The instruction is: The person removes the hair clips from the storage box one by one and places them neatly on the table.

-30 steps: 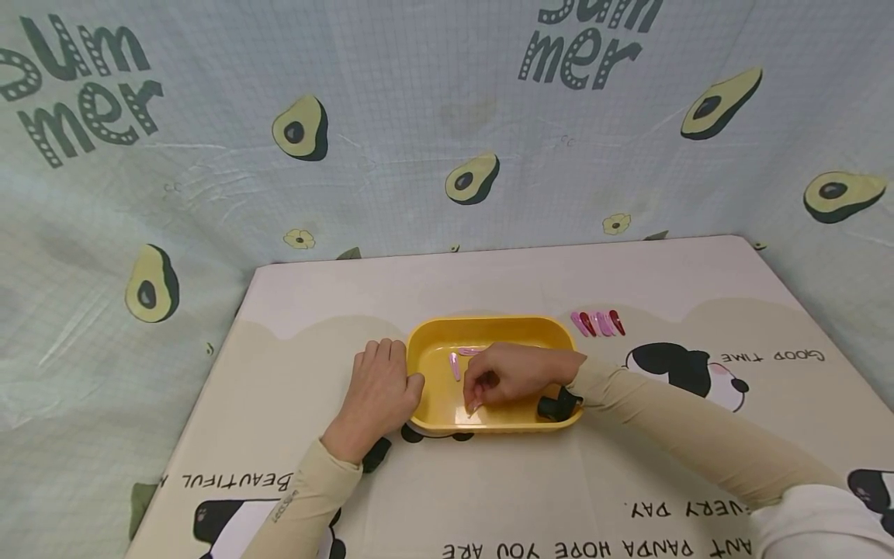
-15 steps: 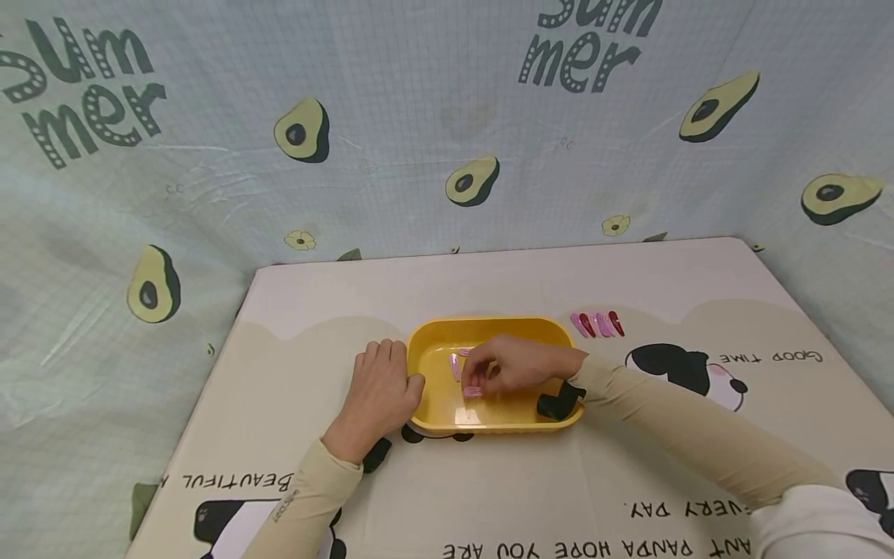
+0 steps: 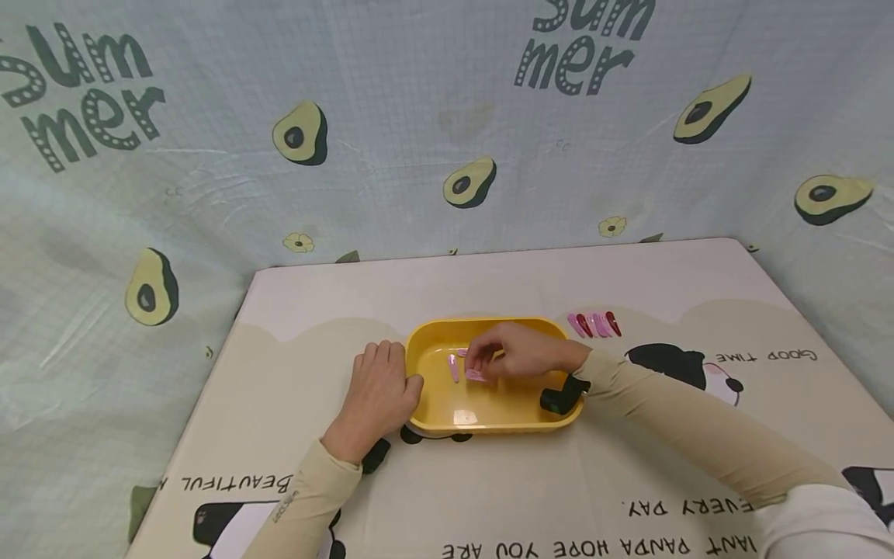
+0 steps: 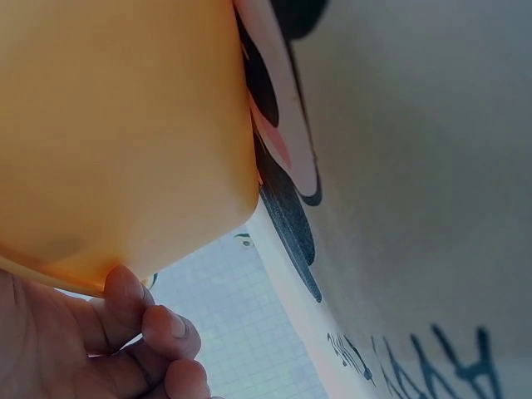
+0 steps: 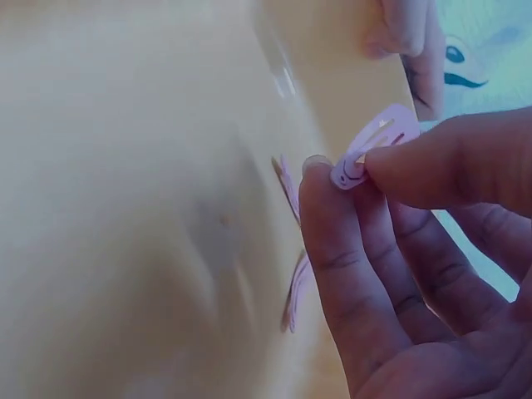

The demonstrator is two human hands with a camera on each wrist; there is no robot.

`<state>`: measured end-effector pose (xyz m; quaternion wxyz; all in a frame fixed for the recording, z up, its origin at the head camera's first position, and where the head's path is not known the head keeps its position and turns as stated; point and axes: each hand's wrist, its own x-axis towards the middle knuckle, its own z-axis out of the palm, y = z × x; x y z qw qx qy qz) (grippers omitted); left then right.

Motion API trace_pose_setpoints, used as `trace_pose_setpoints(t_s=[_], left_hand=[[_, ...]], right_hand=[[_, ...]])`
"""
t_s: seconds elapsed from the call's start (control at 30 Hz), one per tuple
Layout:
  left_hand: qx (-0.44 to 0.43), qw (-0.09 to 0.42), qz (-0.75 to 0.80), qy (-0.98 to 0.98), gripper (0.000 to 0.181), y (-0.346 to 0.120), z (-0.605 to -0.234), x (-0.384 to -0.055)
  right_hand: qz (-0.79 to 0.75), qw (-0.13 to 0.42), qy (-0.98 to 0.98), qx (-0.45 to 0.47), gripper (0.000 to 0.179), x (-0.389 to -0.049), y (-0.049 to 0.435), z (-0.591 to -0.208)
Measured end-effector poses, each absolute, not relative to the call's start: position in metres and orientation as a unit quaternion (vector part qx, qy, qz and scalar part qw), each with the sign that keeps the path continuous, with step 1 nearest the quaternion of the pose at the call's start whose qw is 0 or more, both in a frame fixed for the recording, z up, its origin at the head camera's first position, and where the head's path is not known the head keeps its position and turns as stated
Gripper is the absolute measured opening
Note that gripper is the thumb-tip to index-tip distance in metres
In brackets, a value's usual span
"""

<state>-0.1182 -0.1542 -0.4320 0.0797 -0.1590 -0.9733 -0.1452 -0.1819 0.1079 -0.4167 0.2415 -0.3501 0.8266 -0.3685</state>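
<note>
A yellow tray (image 3: 433, 400) sits on the table before me. My left hand (image 3: 377, 396) grips its left rim, thumb and fingertips at the edge in the left wrist view. Over the inside of the tray, my right hand (image 3: 520, 351) pinches a pink snap hair clip (image 5: 378, 137) between thumb and index finger. One pink hair clip (image 3: 453, 368) lies on the tray floor just left of that hand. Behind the fingers, another pink clip (image 3: 462, 352) is partly hidden; the right wrist view shows both lying close together.
Several pink and red hair clips (image 3: 594, 324) lie in a row on the table, beyond the tray's right corner. A printed cloth (image 3: 517, 489) with panda drawings covers the table. Behind it hangs a pale curtain (image 3: 391, 116) with avocado prints.
My right hand has moved up from the front of the tray toward the back, carrying the pinched pink clip near the other two. The left hand has stayed on the rim.
</note>
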Motion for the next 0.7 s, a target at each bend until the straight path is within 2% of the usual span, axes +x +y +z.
trace_pose_setpoints(t_s=[0.2, 0.7], left_hand=[[-0.158, 0.077, -0.146, -0.974, 0.019, -0.154, -0.432, -0.118], [-0.158, 0.074, -0.150, -0.973, 0.018, -0.154, -0.431, -0.119]], right_hand=[[-0.382, 0.249, 0.830, -0.319, 0.024, -0.182, 0.111, -0.410], [-0.413, 0.226, 0.827, -0.308, 0.017, -0.183, 0.125, -0.398]])
